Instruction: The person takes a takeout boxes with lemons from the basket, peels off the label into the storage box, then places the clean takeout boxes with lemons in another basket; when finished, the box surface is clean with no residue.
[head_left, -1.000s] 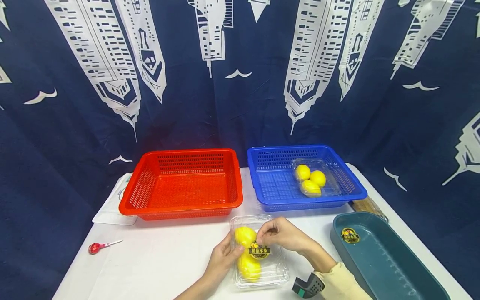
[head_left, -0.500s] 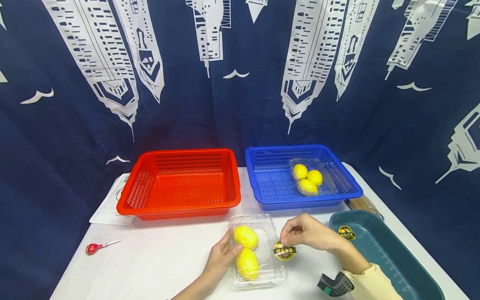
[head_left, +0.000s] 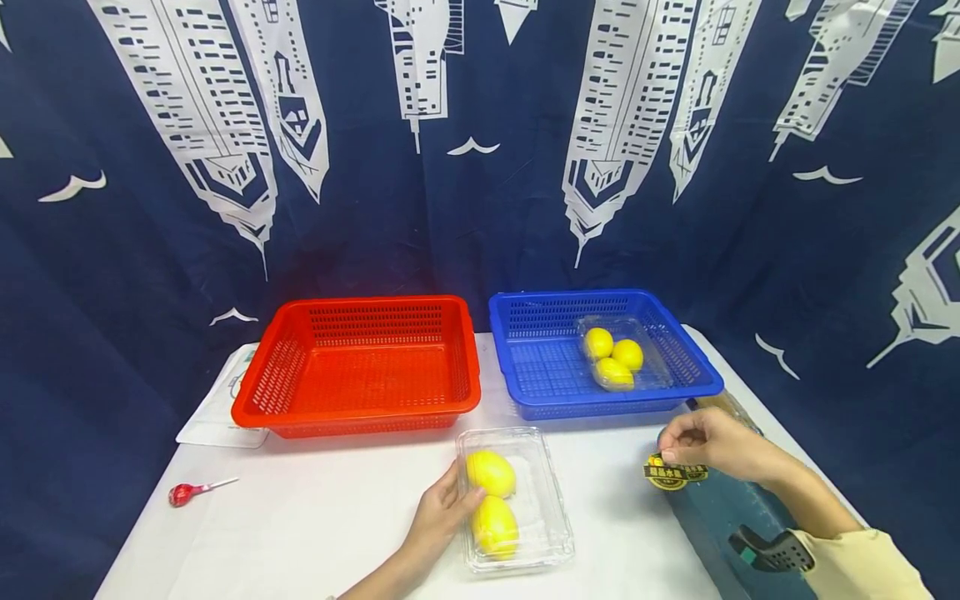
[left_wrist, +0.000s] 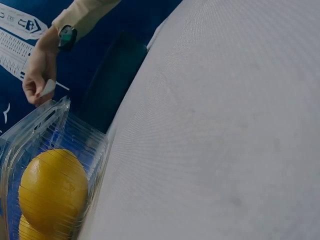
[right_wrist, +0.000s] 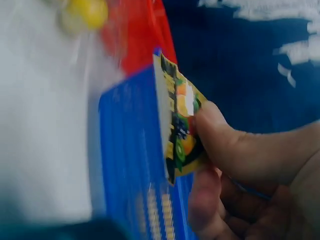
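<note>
A clear plastic clamshell box [head_left: 536,500] with two lemons [head_left: 495,527] in it lies on the white table. My left hand [head_left: 442,512] holds its left side, thumb on the lid and fingers along the wall. In the left wrist view a lemon [left_wrist: 52,192] shows through the ribbed plastic. My right hand [head_left: 720,446] is over the near-right teal tray [head_left: 723,525], away from the box. Between thumb and index finger it pinches a round black-and-gold fruit sticker [right_wrist: 182,120] by its edge. In the head view this sticker [head_left: 663,475] overlaps a similar one on the tray.
A red basket [head_left: 356,421] stands at back left. Beside it, a blue basket [head_left: 600,408] holds another clear box [head_left: 656,367] with three lemons. A red lollipop [head_left: 183,494] lies at left, and a white sheet [head_left: 217,417] sticks out from under the red basket.
My right hand has lifted the sticker off the box lid and carried it right to the teal tray. My left hand and the box stay in place.
</note>
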